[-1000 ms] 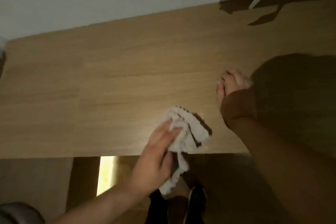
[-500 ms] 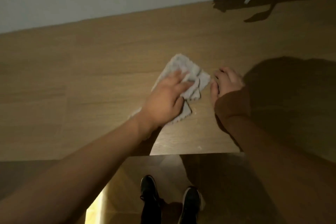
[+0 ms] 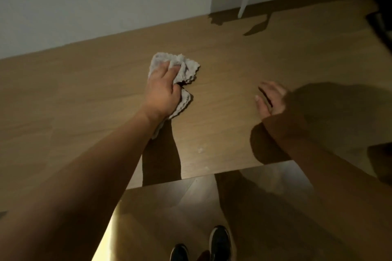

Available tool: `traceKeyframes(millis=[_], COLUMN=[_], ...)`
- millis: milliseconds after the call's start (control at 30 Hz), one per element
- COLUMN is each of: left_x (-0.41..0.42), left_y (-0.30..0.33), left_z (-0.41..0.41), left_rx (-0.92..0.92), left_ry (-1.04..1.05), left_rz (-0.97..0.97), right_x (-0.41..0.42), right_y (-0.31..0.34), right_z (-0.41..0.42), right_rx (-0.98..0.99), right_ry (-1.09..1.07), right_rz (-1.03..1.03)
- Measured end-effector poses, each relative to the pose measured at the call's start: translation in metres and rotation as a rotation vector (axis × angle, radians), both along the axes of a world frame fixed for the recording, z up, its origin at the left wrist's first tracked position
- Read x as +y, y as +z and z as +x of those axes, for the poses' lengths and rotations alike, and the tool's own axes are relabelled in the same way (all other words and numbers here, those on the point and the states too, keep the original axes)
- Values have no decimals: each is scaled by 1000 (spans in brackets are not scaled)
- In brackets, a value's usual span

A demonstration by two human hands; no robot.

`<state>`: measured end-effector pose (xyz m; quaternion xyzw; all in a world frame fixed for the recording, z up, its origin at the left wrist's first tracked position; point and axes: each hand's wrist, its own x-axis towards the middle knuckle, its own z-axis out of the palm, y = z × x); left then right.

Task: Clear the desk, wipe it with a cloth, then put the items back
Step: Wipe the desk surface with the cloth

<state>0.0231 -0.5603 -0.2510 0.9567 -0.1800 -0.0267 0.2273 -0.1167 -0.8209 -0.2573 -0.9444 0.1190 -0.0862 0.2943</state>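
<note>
The table [image 3: 233, 65] carries no loose items in the part that shows, so the clearing step looks done, and the wiping seems to be in progress. Some pale specks [image 3: 200, 150] lie near the front edge, so this area probably needs one more pass. Putting the items back is not yet begun.

The left hand [image 3: 163, 91] presses the grey cloth [image 3: 186, 68] on the table, a little behind the middle; its grip is curled into the crumpled fabric. The right hand [image 3: 270, 99] rests on the wood well apart from the cloth, fingers loose, holding nothing.
</note>
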Motion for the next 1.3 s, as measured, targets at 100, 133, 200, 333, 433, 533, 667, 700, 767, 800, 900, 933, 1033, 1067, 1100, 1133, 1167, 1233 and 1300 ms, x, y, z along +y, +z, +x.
traceKeyframes(millis=[100,133,200,333,433,533,667,700,767,800,900,933,1033,1067,1100,1133,1167,1233,1300], left_x=[0,1,-1,-17,-16,-9,-9,-18,-45,-57,-70,-67,-44,-36,-32,-32,-34,-46,-70], left_y=[-2,0,0,-7,1,17,13,7,1,-2,-5,-5,-3,-2,0,2,2,-2,-3], left_z=[6,-1,-38,-181,-206,-127,2,14,6,-11,-84,-108,-153,-144,-126,-103,-75,-9,53], left_rx=[-27,-26,-2,106,176,150,18,21,-8,-13,49,59,138,146,124,105,81,26,-4], left_ry=[-22,-37,-128,-491,-704,-281,179,218,154,63,-224,-344,-735,-764,-694,-536,-331,31,296], left_rz=[56,46,-23,-150,-271,-477,-130,-71,-54,-76,-93,-92,-99,-100,-79,-64,-76,-122,-82], right_x=[-18,-17,-18,-19,-18,-22,-23,-23,-25,-25,-23,-22,-23,-23,-23,-23,-23,-21,-20], right_y=[-9,-12,-17,-20,-17,-23,-29,-30,-34,-35,-32,-30,-24,-22,-20,-18,-17,-15,-15], right_z=[-10,-10,-6,-3,-6,-5,-4,-3,-1,0,0,-1,-2,-2,-3,-4,-5,-7,-7], right_rx=[45,32,2,50,36,-15,-96,-125,-162,-164,-160,-164,-138,-118,-95,-81,-76,-51,0], right_ry=[35,42,30,-15,4,26,34,35,38,36,19,22,41,42,35,27,23,22,19], right_rz=[-109,-105,-97,-129,-132,-150,-174,-174,-165,-159,-127,-112,-86,-86,-87,-89,-94,-96,-82])
